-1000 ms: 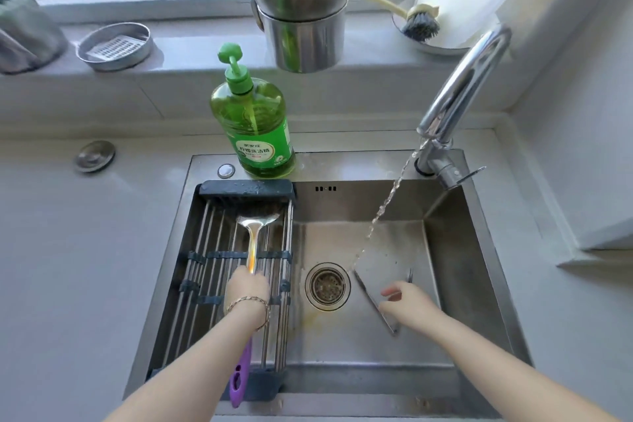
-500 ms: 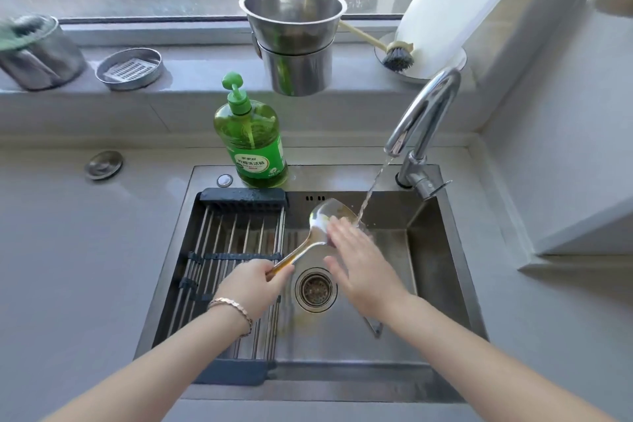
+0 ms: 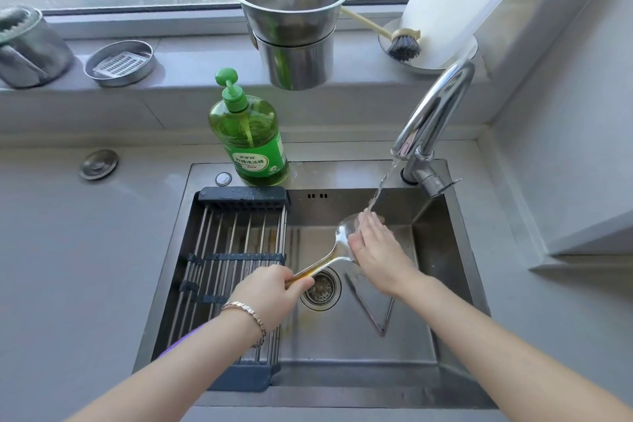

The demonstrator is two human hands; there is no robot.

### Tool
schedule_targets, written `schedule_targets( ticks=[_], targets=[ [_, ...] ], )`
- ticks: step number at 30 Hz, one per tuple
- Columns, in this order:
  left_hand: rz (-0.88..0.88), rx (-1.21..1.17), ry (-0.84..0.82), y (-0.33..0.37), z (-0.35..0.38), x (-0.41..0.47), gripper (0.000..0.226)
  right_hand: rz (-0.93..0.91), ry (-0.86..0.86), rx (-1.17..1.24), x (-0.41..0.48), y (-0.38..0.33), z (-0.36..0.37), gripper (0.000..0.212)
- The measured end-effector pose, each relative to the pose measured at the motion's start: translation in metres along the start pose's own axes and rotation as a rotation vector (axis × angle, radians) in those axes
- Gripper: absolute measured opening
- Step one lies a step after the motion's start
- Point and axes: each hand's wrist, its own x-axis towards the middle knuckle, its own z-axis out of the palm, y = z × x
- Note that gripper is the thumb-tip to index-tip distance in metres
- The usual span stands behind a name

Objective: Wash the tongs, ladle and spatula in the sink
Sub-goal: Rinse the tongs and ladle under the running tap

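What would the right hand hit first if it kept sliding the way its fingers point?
Probably the water stream, then the sink's back wall; the right hand already lies on the spatula. Depth is uncertain.

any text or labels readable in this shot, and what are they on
Green dish soap pump bottle, white band on its label: a row of Chinese characters, too blurred to read with confidence.
Smaller print below it on the same label: too small to read.
Round logo at the label's lower right: unreadable.
Nothing else here carries text.

A home kitchen — steel sink (image 3: 455, 250), running faucet (image 3: 431, 120), dish soap (image 3: 250, 140) by a window.
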Motion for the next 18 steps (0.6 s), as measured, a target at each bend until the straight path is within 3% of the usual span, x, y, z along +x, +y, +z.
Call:
schedule_targets(
  ticks=[4,8,13,16,18],
  targets=[
    [-0.005,-0.013,-0.001,0.004,0.0,0.004,0.038,-0.166,-0.065,-0.022,-0.001,-0.016,0.008,0.059],
    [0.012,0.012,0.007,0.006,0.002,0.003,0.04,0.107,-0.008,0.107,0.017,-0.003,-0.006,0.062],
    [-0.031,-0.02,0.01,0.007,0.007,0.003,0.039,-0.083,-0.103,-0.03,0.003,-0.013,0.009,0.064],
    [-0.009,-0.008,0.021,0.008,0.007,0.0,0.043,0.149,-0.024,0.117,0.022,0.001,-0.002,0.068],
    [0.002,0.011,0.029,0.01,0.007,-0.001,0.045,0.248,0.001,0.087,0.025,0.005,-0.003,0.079]
  ],
)
